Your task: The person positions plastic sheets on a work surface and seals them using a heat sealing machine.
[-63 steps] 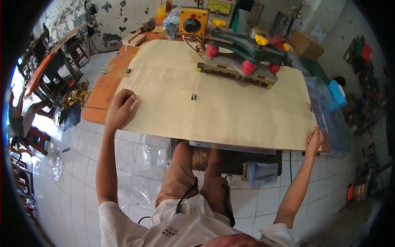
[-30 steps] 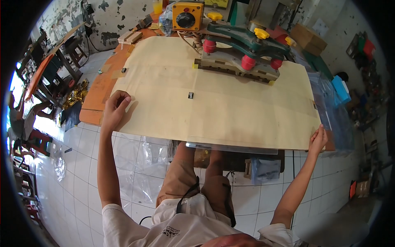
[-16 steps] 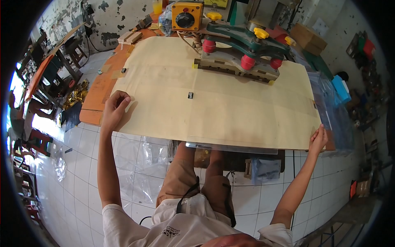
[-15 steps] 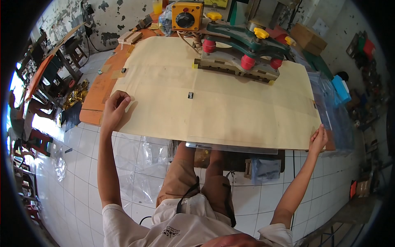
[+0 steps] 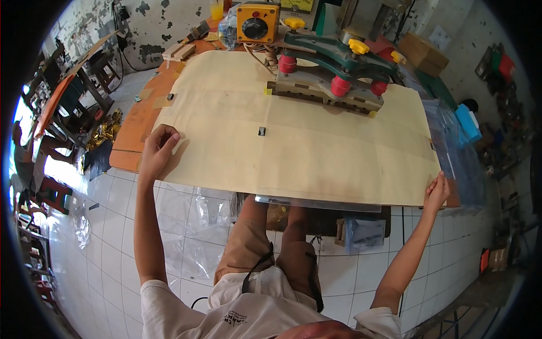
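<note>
A wide tan sheet [image 5: 226, 152] covers most of the wooden table. At its near left edge my left hand [image 5: 160, 146] rests with fingers curled in; whatever they may hold is hidden. My right hand [image 5: 436, 193] is closed in a pinch at the near right corner of the sheet, beside a pile of clear plastic [image 5: 460, 169]. What its fingertips grip is too small to make out. Between my hands, a clear plastic piece [image 5: 322, 204] sticks out past the front edge. A small black block [image 5: 262, 131] lies mid-sheet, and another dark block [image 5: 170, 96] sits near the left edge.
Over the sheet's far side stands a green press head [image 5: 339, 53] with red mounts and a metal bar [image 5: 324, 97]. Behind are a yellow control box [image 5: 257, 22] and a cardboard box [image 5: 423, 52]. Plastic sheeting [image 5: 197, 214] lies on the tiled floor.
</note>
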Motion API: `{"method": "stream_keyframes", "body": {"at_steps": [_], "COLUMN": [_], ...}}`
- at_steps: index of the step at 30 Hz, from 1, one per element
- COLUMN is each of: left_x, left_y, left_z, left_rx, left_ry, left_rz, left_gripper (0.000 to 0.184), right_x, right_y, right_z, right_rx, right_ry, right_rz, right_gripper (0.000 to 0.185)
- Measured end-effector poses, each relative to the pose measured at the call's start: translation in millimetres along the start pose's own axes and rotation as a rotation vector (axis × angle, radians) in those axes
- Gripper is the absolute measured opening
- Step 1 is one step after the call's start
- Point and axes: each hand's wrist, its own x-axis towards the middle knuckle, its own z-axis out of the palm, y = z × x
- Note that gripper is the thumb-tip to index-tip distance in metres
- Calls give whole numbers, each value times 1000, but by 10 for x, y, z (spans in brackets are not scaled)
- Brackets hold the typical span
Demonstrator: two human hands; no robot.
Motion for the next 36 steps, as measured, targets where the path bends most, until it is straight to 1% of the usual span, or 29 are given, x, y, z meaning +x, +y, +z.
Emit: {"method": "stream_keyframes", "body": {"at_steps": [2, 4, 6, 14, 16, 23, 25, 26, 28, 31, 33, 34, 36], "left_x": [-3, -5, -4, -5, -4, 5, 1, 1, 3, -7, 2, 8, -9], "left_y": [8, 12, 1, 13, 22, 4, 6, 8, 13, 46, -34, -86, -22], "left_z": [-17, -58, -58, -40, -1, -12, -51, -37, 3, -1, -2, 13, -7], "left_rx": [6, 43, 38, 50, 22, 5, 36, 36, -7, 44, 7, -23, 1], "left_ry": [2, -75, -74, -67, 9, 3, -68, -68, 0, -1, -7, 4, -25], "left_rz": [6, -58, -63, -80, -11, 7, -69, -69, -13, -13, 23, 48, -1], "left_gripper": [17, 15, 15, 14, 18, 17, 13, 13, 17, 15, 14, 13, 11], "right_x": [6, 0, -23, -13, -7, 31, 25, 20, 19, 11, -14, -22, -37], "right_y": [11, -1, -33, -17, -9, 37, 30, 26, 22, 23, -23, -28, -39], "right_z": [-11, 7, 56, 45, 39, -30, -22, -19, -15, -21, 16, 20, 50], "right_rx": [0, -1, 0, 0, 6, 6, 9, 4, 0, -8, 28, 26, 18], "right_ry": [-4, -8, 39, 42, 35, 1, 0, 0, 1, -9, 2, 6, 17], "right_rz": [-4, -8, -5, -7, -12, 0, -1, -4, -7, -22, 11, 0, -8], "right_gripper": [35, 35, 37, 37, 37, 33, 33, 33, 33, 32, 27, 28, 31]}}
